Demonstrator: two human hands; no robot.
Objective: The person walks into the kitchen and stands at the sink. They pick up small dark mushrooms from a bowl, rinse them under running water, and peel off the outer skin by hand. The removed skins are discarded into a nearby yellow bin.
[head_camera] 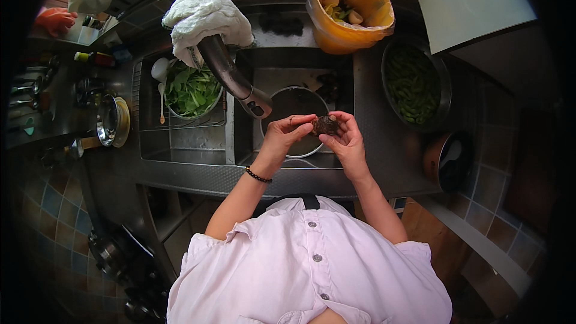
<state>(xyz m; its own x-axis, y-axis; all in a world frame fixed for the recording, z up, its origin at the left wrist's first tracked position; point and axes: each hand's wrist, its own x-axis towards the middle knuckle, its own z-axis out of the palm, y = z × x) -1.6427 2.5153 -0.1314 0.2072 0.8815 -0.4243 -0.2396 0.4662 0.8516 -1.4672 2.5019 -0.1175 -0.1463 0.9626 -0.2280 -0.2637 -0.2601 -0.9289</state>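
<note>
Over the right sink basin, my right hand [347,137] grips a dark brown, knobbly root-like piece [327,124] between thumb and fingers. The fingertips and thumb of my left hand [288,132] touch its left end, where reddish-brown bits show; whether they pinch it is too small to tell. Below both hands, a round metal-rimmed bowl [305,156] stands in the basin, its dark inside partly hidden by the hands. More dark lumps [328,87] lie in the basin behind the bowl, at the right.
A faucet [225,65] draped with a white cloth [207,20] arches over the sink. Leafy greens [193,90] fill a bowl on the left rack. An orange scrap bin [333,38] stands behind; green pods [413,81] fill a metal basin at right.
</note>
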